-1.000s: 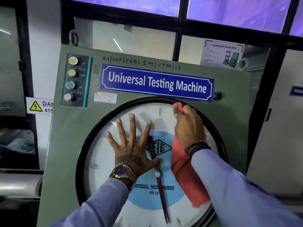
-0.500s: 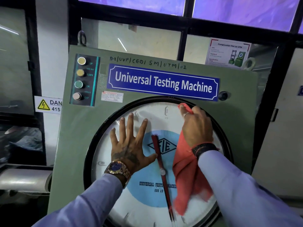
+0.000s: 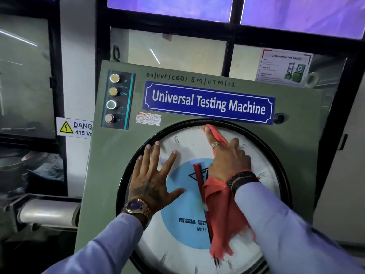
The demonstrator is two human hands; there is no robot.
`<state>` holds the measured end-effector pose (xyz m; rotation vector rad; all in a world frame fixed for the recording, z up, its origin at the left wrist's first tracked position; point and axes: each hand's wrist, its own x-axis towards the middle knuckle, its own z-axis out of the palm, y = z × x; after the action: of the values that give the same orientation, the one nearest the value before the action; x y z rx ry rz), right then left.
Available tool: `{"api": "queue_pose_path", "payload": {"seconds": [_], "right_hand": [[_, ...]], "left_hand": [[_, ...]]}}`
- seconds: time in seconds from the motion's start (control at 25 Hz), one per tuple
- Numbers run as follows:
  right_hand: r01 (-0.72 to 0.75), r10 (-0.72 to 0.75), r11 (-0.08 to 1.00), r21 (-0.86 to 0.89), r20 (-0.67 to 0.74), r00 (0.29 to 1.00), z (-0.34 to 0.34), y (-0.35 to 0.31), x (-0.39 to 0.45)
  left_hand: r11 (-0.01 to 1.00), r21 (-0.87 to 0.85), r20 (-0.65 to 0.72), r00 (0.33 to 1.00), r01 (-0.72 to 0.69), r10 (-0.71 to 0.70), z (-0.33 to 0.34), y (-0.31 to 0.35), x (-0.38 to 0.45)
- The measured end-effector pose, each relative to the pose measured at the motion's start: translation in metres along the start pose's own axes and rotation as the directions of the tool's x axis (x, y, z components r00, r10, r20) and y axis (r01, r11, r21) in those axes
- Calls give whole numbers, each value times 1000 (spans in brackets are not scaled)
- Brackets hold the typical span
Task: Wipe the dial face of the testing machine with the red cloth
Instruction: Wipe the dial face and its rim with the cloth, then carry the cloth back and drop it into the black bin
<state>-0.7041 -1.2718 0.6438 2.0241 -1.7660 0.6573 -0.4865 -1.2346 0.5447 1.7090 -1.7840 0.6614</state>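
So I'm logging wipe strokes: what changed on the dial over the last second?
The right hand slid left along the dial's top edge, its extended finger pressing the red cloth near the black rim. The left hand stayed splayed flat on the round white dial face; the cloth's tail still hangs down.

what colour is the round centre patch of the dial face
Light blue, with dark lettering; the head view shows the centre patch clearly.

Red cloth (image 3: 225, 210) under right-hand fingers (image 3: 210, 138). Dial face (image 3: 189, 147): white, pale blue centre disc, black rim, dark red pointer (image 3: 199, 178). Machine panel (image 3: 110, 175): matte olive green. Nameplate (image 3: 207, 102) above fingers: blue, white lettering and border. Sleeves (image 3: 296, 234): light blue. Wristwatch (image 3: 136, 206): gold, dark blue face.
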Motion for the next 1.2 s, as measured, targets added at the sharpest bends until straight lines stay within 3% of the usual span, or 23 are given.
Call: {"api": "queue_pose_path", "payload": {"seconds": [0.12,0.16,0.2,0.24,0.28,0.32,0.36,0.4,0.44,0.52,0.6,0.68,0.84,1.04,1.2], "right_hand": [[165,-158,969,186,-52,986,-3,7,0],[206,-191,929,308,-79,978,-5,6,0],[210,-177,814,542,-112,978,-3,4,0],[160,-106,576,802,-120,987,-2,-2,-4],[74,-28,234,969,-70,997,0,-12,-7],[-26,4,-103,994,27,1000,2,-25,-13],[-156,-57,-344,926,146,988,7,-42,-21],[-299,-190,-475,828,235,953,12,-62,-33],[-392,-303,-524,756,265,915,16,-82,-44],[-513,-480,-585,628,241,843,20,-134,-71],[-561,-561,-596,575,202,803,29,-185,-105],[-692,-712,-509,512,201,673,34,-245,-156],[-821,-862,-328,468,208,463,41,-337,-273],[-875,-951,-156,457,170,258,56,-440,-419],[-880,-976,-9,476,189,112,81,-501,-528]], "left_hand": [[1000,-26,-4,1000,7,-7,-13,-7,-12],[999,-41,-37,999,27,-29,-19,-12,-19],[997,-50,-71,996,51,-54,-24,-18,-26],[996,-41,-107,991,80,-84,-32,-25,-35],[992,-40,-136,983,120,-125,-41,-34,-43],[983,-48,-155,971,175,-180,-51,-44,-51],[971,-44,-174,956,234,-238,-63,-54,-60],[959,-27,-192,940,283,-283,-77,-65,-73],[949,0,-210,928,315,-308,-89,-77,-87],[917,113,-216,910,383,-353,-118,-110,-129],[849,260,-186,887,460,-423,-146,-137,-179],[726,375,-212,815,577,-539,-180,-162,-251],[522,556,-237,725,647,-647,-243,-189,-402],[312,600,-265,551,737,-792,-285,-198,-573],[207,574,-210,387,792,-898,-291,-212,-684]]}}
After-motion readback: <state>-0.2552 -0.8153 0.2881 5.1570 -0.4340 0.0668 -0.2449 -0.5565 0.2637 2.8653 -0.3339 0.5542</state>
